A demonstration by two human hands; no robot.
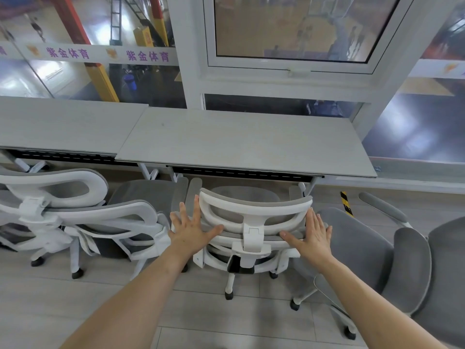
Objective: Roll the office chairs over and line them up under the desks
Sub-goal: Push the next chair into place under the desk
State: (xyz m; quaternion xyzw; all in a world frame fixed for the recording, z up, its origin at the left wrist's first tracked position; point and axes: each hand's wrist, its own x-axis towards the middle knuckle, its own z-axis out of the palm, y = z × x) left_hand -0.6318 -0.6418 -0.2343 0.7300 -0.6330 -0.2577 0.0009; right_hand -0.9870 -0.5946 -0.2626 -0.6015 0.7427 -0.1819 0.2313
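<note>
A white-framed office chair (251, 238) with grey mesh stands right in front of me, its seat partly under the right grey desk (239, 144). My left hand (190, 229) lies flat with spread fingers on the left side of its backrest. On the right side of the backrest my right hand (310, 236) presses with straight fingers. Another chair of the same kind (75, 212) stands at the left, facing the left desk (63, 122). A third grey chair (392, 250) stands at the right, turned away from the desks.
A window wall (289, 69) rises behind the desks. A yellow-and-black striped marker (346, 202) stands on the floor near the right desk leg. Pale plank floor (214, 321) stretches between me and the chairs.
</note>
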